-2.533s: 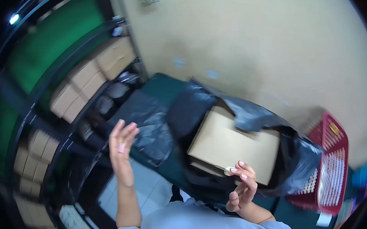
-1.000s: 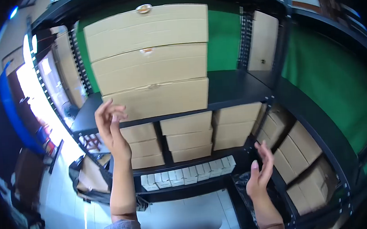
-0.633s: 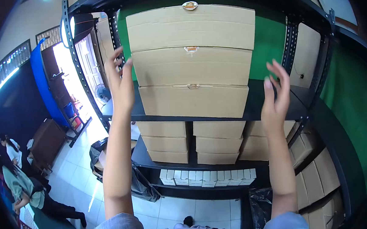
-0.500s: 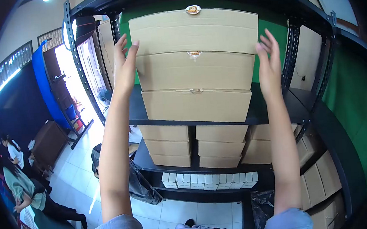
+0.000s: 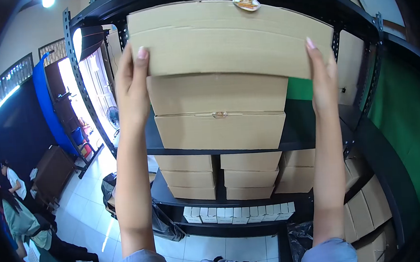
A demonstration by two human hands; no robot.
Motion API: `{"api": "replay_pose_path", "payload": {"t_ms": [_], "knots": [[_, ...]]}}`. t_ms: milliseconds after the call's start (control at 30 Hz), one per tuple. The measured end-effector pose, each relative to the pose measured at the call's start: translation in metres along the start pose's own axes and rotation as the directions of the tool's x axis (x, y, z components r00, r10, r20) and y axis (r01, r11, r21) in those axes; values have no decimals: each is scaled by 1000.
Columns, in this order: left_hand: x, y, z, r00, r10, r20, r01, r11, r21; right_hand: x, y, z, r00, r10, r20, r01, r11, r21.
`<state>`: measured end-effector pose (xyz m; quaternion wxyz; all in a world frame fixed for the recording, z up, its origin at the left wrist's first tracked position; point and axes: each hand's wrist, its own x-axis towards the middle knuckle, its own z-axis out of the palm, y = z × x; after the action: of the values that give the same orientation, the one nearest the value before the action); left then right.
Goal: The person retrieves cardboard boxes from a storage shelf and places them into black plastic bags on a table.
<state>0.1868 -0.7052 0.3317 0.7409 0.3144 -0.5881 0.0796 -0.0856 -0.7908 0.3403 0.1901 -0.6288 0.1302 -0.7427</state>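
Between my two hands is a wide brown cardboard box with an oval sticker on its top edge. It sits askew, its right end nearer to me, above a middle box and a lower box stacked on the black shelf. My left hand grips the left end, thumb on the front face. Round the right end is my right hand, thumb also on the front. The other fingers of both hands are partly hidden at the box's sides.
Smaller cardboard boxes fill the shelf below, with a row of white boxes under them. Black uprights frame the rack. More cartons stand at the right. Two people are at the lower left, near a brown cabinet.
Both hands have closed on the top box, which was squarely stacked between them. It has come towards me and turned, its right end swinging out over the boxes beneath.
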Motion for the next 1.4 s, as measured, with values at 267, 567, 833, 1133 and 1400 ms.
{"api": "replay_pose_path", "payload": {"t_ms": [267, 567, 833, 1133, 1400], "knots": [[-86, 78, -15, 974, 31, -227, -54, 994, -98, -70, -42, -40, 951, 54, -305, 43, 953, 300], [-201, 152, -23, 920, 22, -392, -15, 1000, 20, -169, -22, -79, 939, -40, -342, 173, 914, 368], [-316, 234, -122, 866, 169, -471, -157, 985, 65, -207, -99, 1, 939, 3, -345, 122, 932, 341], [-381, 377, -200, 654, 394, -646, -67, 880, 470, -311, -200, 109, 788, 523, 325, -482, 196, 854], [-442, 496, -251, 728, 587, -353, 141, 375, 916, -432, -260, 220, 652, -348, 673, -642, -726, 247]]}}
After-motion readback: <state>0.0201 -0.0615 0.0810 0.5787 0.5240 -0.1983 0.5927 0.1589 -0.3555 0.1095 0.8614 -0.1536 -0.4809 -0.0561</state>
